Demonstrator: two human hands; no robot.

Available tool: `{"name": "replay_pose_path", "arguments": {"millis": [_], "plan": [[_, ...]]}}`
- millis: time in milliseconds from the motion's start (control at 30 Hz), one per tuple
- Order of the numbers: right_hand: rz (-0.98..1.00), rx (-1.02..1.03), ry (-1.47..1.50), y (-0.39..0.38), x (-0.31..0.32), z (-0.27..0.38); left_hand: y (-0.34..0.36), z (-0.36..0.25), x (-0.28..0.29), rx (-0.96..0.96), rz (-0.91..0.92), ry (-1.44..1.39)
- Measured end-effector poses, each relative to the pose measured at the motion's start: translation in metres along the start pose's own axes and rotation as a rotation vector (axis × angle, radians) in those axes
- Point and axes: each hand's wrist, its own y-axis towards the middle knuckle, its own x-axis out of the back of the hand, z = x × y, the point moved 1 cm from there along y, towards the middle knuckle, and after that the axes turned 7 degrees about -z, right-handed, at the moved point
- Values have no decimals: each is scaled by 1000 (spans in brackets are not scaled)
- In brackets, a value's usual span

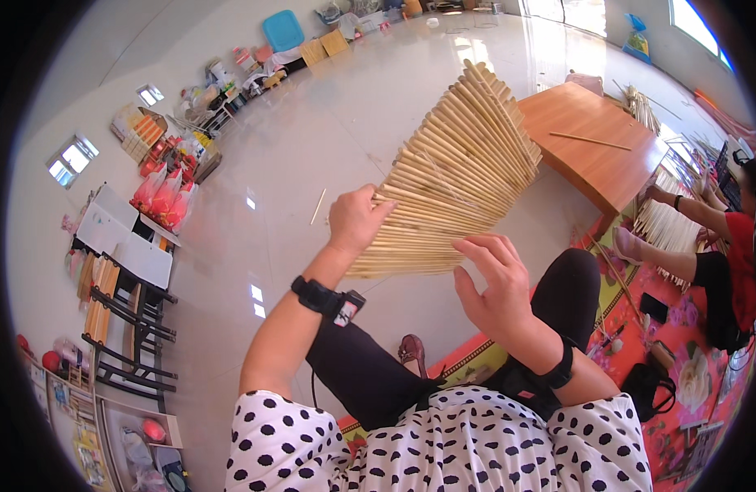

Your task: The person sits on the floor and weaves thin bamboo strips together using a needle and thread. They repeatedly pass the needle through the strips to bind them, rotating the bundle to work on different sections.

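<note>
A panel of thin straw-coloured sticks, laid side by side and fanning wider toward its far end, is held up in front of me above the floor. My left hand is closed on its left edge, thumb lying over the sticks. Beside the near right edge, my right hand has its fingers stretched and thumb apart; the fingertips are at the stick ends, and whether they touch is hard to tell. Black bands with small devices circle both wrists.
Right of the panel stands a brown wooden table bearing a single stick. Another person sits at far right on a red floral mat, near more sticks. Folded tables and bags line the left wall.
</note>
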Motion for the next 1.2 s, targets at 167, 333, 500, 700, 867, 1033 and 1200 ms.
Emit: {"name": "replay_pose_path", "arguments": {"millis": [167,333,500,700,867,1033,1200], "plan": [[25,-145,16,3,-25,-18,-32,-3,-51,247,27,-268],[84,-269,-8,-8,-53,-42,-68,-10,-79,410,8,-397],[140,-345,30,-21,-72,-48,-99,-10,-94,474,-44,-388],[72,-487,7,-29,-77,-55,-119,-47,-92,444,-23,-473],[44,-516,-111,-30,-51,-62,-136,-88,-94,76,90,-499],[92,-581,-260,-20,-16,-45,-152,-118,-81,-56,239,-517],[225,-434,-507,-21,5,-47,-169,-121,-79,-80,507,-465]]}}
